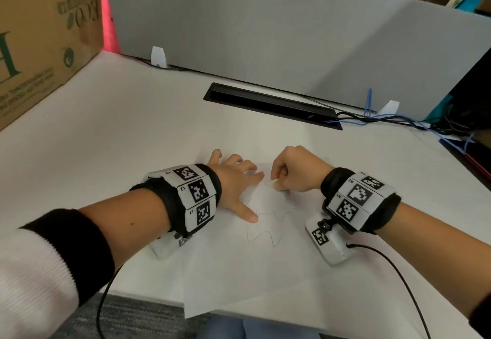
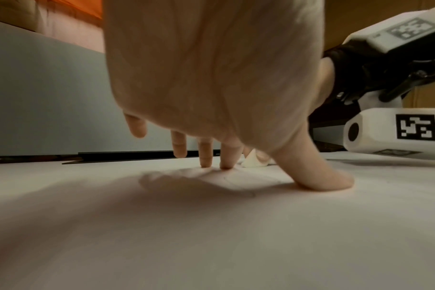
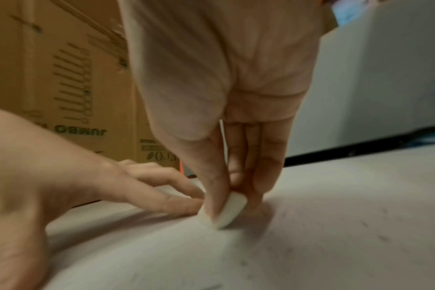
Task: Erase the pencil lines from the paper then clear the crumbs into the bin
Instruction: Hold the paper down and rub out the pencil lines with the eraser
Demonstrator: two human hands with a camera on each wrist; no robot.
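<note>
A: Where is the paper (image 1: 265, 267)?
B: Flat on the white desk (image 1: 119, 136), its near corner overhanging the edge; wavy pencil lines (image 1: 265, 228) cross its middle.

A: And the hands?
B: The right hand (image 1: 297, 170) pinches a white eraser (image 3: 227, 212) against the sheet; the left hand (image 1: 236, 179) presses down, fingers spread; a cardboard box (image 1: 39, 33) stands far left.

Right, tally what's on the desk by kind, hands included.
Hands: 2, left and right
Paper: 1
Eraser: 1
Box: 1
Total: 5
</note>
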